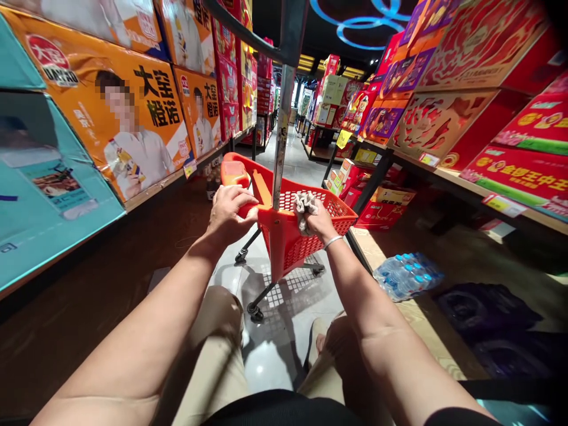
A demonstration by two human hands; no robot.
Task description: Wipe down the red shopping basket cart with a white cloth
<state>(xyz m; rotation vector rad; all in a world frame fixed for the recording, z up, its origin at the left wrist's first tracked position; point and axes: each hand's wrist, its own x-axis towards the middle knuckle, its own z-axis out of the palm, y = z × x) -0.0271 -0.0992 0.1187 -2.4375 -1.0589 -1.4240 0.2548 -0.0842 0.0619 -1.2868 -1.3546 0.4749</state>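
In front of me stands an orange-red plastic shopping cart with a perforated basket, a scuffed metal post and black wheels. My left hand is closed over the cart's near left corner, fingers curled over the edge and thumb towards the post. To the right of the post, my right hand grips a crumpled greyish cloth at the basket's near rim. Part of the cloth sticks out above the fingers. What the basket holds, if anything, is largely hidden from this angle.
Shelves line both sides of a narrow aisle. Orange drink cartons and a turquoise box stand on the left; red gift boxes fill the right. A pack of water bottles lies low on the right. A dark curved bar crosses overhead.
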